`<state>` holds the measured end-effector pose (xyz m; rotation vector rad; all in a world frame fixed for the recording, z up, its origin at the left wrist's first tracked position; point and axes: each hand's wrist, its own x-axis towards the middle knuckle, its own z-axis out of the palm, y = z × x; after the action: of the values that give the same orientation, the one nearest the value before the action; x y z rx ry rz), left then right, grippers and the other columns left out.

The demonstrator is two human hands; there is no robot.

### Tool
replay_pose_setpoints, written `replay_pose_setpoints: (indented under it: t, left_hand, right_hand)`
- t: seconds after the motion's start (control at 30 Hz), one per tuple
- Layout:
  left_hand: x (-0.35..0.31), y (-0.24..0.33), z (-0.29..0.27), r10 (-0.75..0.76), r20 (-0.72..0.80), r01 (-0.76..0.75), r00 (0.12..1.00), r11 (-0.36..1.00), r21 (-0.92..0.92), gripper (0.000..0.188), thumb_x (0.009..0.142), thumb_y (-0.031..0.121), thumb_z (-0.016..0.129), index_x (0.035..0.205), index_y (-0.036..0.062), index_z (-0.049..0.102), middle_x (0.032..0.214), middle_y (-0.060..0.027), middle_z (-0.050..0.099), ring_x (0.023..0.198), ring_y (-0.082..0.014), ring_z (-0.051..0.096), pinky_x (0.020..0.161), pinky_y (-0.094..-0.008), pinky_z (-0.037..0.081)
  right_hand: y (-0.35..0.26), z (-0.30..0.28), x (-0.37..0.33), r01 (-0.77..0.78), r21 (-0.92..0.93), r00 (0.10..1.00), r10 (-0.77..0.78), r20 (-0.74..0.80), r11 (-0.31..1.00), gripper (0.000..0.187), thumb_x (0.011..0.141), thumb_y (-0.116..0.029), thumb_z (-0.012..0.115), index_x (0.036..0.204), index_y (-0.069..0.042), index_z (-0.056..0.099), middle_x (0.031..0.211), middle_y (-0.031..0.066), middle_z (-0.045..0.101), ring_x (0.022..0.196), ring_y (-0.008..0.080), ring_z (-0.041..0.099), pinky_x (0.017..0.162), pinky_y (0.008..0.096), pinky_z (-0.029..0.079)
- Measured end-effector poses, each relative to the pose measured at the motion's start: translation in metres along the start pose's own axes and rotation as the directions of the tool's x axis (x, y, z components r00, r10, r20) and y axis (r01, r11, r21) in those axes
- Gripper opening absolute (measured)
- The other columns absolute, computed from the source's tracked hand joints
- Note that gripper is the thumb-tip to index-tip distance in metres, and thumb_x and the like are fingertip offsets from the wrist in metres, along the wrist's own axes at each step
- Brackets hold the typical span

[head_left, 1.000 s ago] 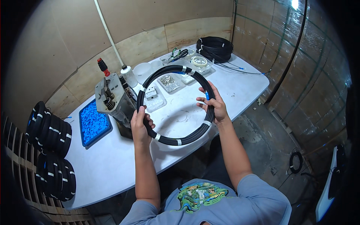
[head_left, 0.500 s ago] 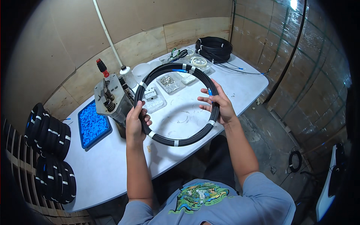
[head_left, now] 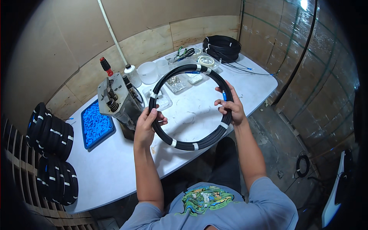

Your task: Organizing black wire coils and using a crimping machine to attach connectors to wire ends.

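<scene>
Between my hands, above the white table, is a coil of black cable [head_left: 180,146] bound with several white tape bands. My left hand [head_left: 147,124] grips its left side, thumb on the near face and fingers through the ring. On the right side my right hand [head_left: 234,107] is closed round the coil, some fingers curled into the opening. A blue connector [head_left: 224,96] shows on the coil beside the right fingers. Another blue piece [head_left: 193,72] lies along the coil's upper edge.
A metal press [head_left: 117,99] with a red-and-black handle stands left of the coil, beside a tray of blue parts [head_left: 114,131]. Taped coils [head_left: 51,132] are stacked at the table's left edge. Clear boxes [head_left: 177,92], a white bottle [head_left: 132,76] and a larger coil [head_left: 221,48] sit farther back.
Both hands have shifted slightly right with the coil, which has turned a little. The grip of each hand stays on its side of the ring.
</scene>
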<state>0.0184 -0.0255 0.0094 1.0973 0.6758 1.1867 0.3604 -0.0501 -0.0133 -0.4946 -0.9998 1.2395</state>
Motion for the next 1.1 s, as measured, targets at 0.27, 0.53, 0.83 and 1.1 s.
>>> replay_pose_setpoints:
  t: [0.27, 0.53, 0.83, 1.1]
  left_hand:
    - [0.007, 0.019, 0.013, -0.056, 0.059, 0.036, 0.997, 0.952, 0.303, 0.033, 0.087, 0.006, 0.075, 0.116, 0.0002, 0.062, 0.079, 0.0008, 0.059, 0.061, -0.0069, 0.054, 0.056, -0.0237, 0.043]
    - [-0.012, 0.016, -0.007, -0.058, -0.046, 0.054, 0.997, 0.995, -0.086, 0.034, 0.087, 0.006, 0.072, 0.118, 0.0015, 0.059, 0.07, 0.0048, 0.049, 0.054, -0.0046, 0.042, 0.05, -0.0224, 0.032]
    - [-0.052, 0.015, -0.034, -0.076, -0.209, 0.046, 0.975, 0.989, -0.144, 0.028, 0.094, 0.016, 0.073, 0.117, 0.0072, 0.059, 0.075, 0.0058, 0.051, 0.055, -0.0033, 0.045, 0.049, -0.0204, 0.034]
    - [-0.117, 0.034, -0.035, 0.239, -0.296, -0.317, 0.925, 0.914, -0.254, 0.035, 0.111, 0.025, 0.047, 0.136, 0.0009, 0.049, 0.116, -0.0191, 0.07, 0.095, -0.0242, 0.072, 0.081, -0.0348, 0.061]
  right_hand:
    - [-0.057, 0.026, 0.051, -0.08, -0.431, 0.906, 0.246, 0.345, 0.899, 0.087, 0.072, -0.013, 0.077, 0.152, -0.002, 0.045, 0.13, 0.0206, 0.062, 0.095, 0.0281, 0.072, 0.05, 0.0226, 0.048]
    - [-0.027, 0.023, 0.017, -0.167, -0.259, 0.964, 0.213, 0.161, 0.951, 0.072, 0.096, -0.029, 0.075, 0.155, -0.007, 0.04, 0.124, 0.0158, 0.068, 0.1, 0.0245, 0.073, 0.078, 0.0327, 0.057]
    - [0.046, 0.065, -0.046, -0.196, 0.01, 0.961, 0.194, -0.195, 0.981, 0.012, 0.108, -0.018, 0.055, 0.11, -0.009, 0.048, 0.088, 0.0022, 0.05, 0.062, 0.0076, 0.046, 0.051, 0.0233, 0.042]
    - [0.053, 0.099, -0.034, -0.312, 0.172, 0.947, 0.321, -0.026, 0.934, 0.013, 0.106, -0.012, 0.054, 0.116, -0.01, 0.047, 0.089, 0.0011, 0.05, 0.062, 0.0061, 0.044, 0.05, 0.0219, 0.04]
